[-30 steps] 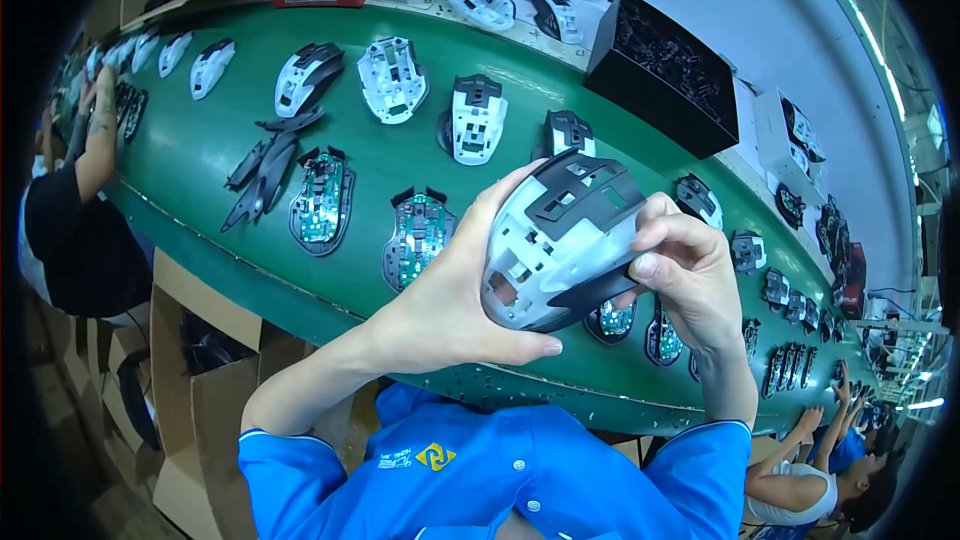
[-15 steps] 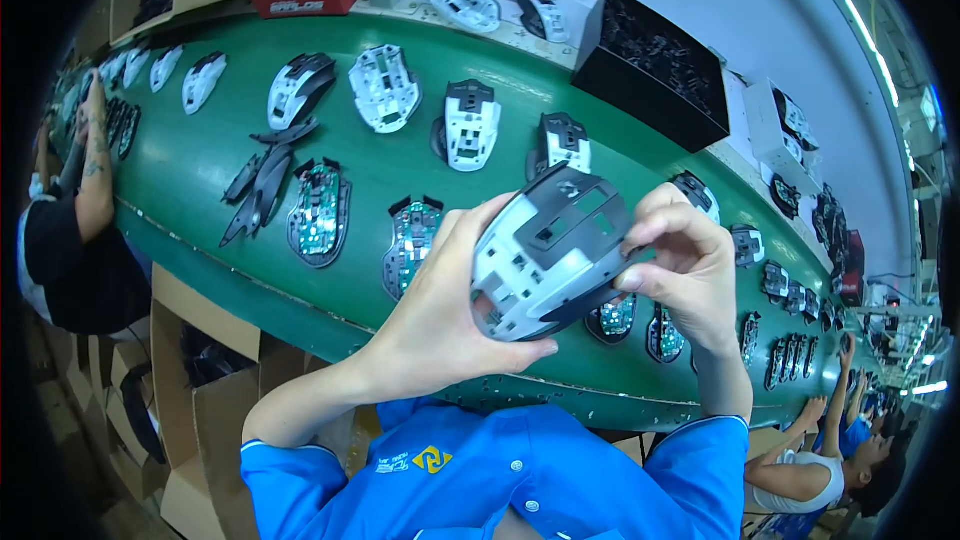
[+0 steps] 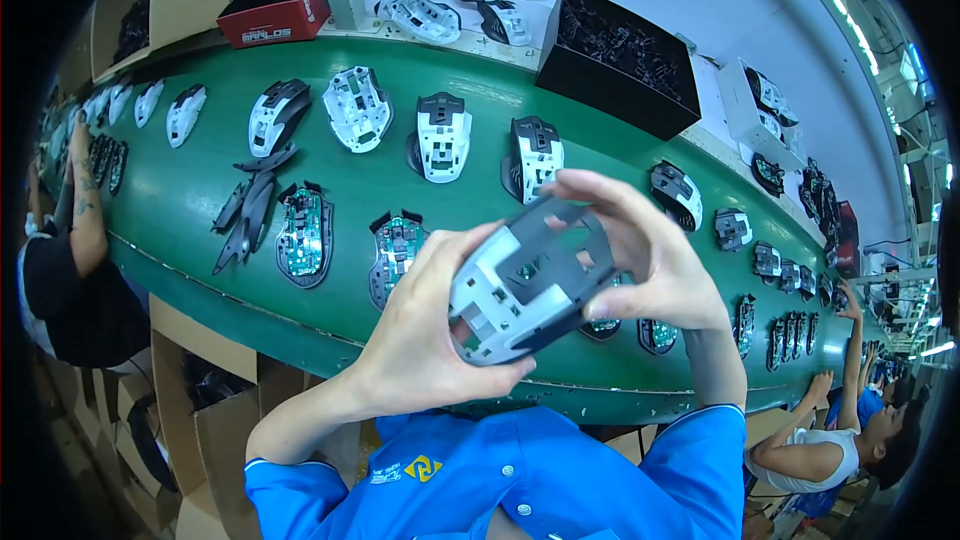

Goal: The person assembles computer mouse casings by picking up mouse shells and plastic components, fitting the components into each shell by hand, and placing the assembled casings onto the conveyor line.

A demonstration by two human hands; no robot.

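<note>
The mouse shell (image 3: 530,290) is up between my hands, above the near part of the green tabletop (image 3: 180,200). My left hand (image 3: 420,330) is wrapped round its white rear end, thumb along the near edge, fingers closed on it. My right hand (image 3: 655,260) arches over the front, fingers spread from the thumb; I can't tell whether their tips press on the shell.

As for progress, the dark top plate (image 3: 550,250) already sits on the white body. Further off, one white shell (image 3: 358,110) has no such plate. The circuit board in its dark base (image 3: 304,235) lies apart, not joined to any shell, and the loose dark side pieces (image 3: 245,210) are still in a pile. From that, I'd judge the shell in my hands to be partly built.

Half a second ago my right thumb and forefinger were pinching at the shell's side; now that hand has opened out round its front. The shell also sits lower and further left in my view.
</note>
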